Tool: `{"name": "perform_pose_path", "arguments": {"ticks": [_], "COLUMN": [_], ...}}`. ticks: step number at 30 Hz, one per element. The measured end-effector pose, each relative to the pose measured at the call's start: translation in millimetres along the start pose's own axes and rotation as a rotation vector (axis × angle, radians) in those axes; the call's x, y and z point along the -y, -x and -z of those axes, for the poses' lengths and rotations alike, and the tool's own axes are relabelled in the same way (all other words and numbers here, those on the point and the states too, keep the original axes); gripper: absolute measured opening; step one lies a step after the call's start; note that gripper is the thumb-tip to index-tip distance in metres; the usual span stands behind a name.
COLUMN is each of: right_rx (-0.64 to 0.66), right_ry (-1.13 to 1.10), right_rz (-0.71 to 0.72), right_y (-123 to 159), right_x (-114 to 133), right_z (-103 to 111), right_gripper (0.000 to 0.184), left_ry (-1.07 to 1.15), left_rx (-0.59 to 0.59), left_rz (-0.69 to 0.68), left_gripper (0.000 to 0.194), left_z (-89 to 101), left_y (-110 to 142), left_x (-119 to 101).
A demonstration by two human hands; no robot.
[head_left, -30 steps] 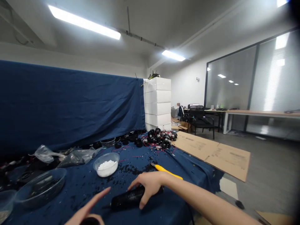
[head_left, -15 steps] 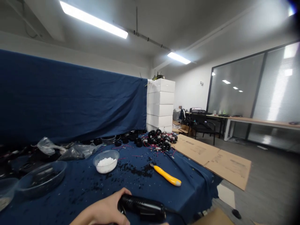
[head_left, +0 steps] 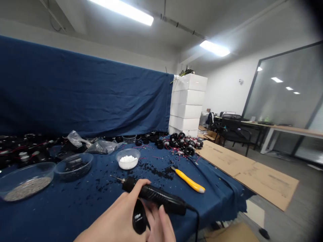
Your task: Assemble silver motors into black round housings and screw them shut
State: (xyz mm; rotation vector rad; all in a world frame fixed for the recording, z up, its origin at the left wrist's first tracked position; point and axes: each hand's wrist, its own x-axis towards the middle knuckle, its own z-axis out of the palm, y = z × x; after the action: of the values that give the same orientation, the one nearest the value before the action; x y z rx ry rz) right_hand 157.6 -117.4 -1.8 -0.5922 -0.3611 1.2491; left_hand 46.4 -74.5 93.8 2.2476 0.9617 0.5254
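Observation:
My left hand (head_left: 118, 218) comes in from the lower left and is closed over the front of a black corded hand tool (head_left: 156, 196). The tool has a thin metal tip pointing left and is held just above the blue-covered table (head_left: 75, 208). A small black oval piece (head_left: 139, 217) with a label sits against that hand's palm. Only a few fingers of my right hand (head_left: 163, 226) show at the bottom edge, curled up against the tool's underside beside the black piece. The tool's cord (head_left: 197, 225) hangs down at the right.
A yellow-handled knife (head_left: 188, 180) lies to the right. Behind stand a bowl of white pellets (head_left: 128, 159), two clear bowls (head_left: 73, 167) (head_left: 25, 179), plastic bags (head_left: 101, 146) and a heap of black parts with red wires (head_left: 184, 144). Cardboard sheets (head_left: 247, 169) and stacked white boxes (head_left: 188, 104) are beyond.
The tool has come up off the table and now points left, held between both hands. My view has turned left and downward, bringing more bowls into sight.

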Motion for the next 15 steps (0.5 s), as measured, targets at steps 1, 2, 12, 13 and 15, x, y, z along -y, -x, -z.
{"name": "perform_pose_path", "arguments": {"ticks": [1,2,12,13,15], "right_rx": [-0.017,-0.006,0.299,0.281,0.253], "right_ry": [-0.021,-0.025,-0.001,-0.016,-0.048], "right_rz": [0.09,0.193,1.031,1.041,1.068], "right_y": [-1,-2,-22,-26,-33], "right_x": [6,14,122,132,149], "right_z": [-14,-28,-168,-175,-184], "right_gripper": [0.068,0.065,0.022,0.019,0.018], "left_ry": [-0.027,-0.04,-0.018,-0.053,-0.116], "left_rx": [-0.039,-0.064,-0.344,-0.397,-0.54], "left_rz": [-0.007,-0.018,-0.572,-0.632,-0.688], "left_gripper": [0.088,0.09,0.098,0.091,0.075], "left_z": [4.7,10.1,56.9,60.5,68.5], "left_y": [3,6,8,8,4], "left_x": [-8,-15,-45,-43,-39]}}
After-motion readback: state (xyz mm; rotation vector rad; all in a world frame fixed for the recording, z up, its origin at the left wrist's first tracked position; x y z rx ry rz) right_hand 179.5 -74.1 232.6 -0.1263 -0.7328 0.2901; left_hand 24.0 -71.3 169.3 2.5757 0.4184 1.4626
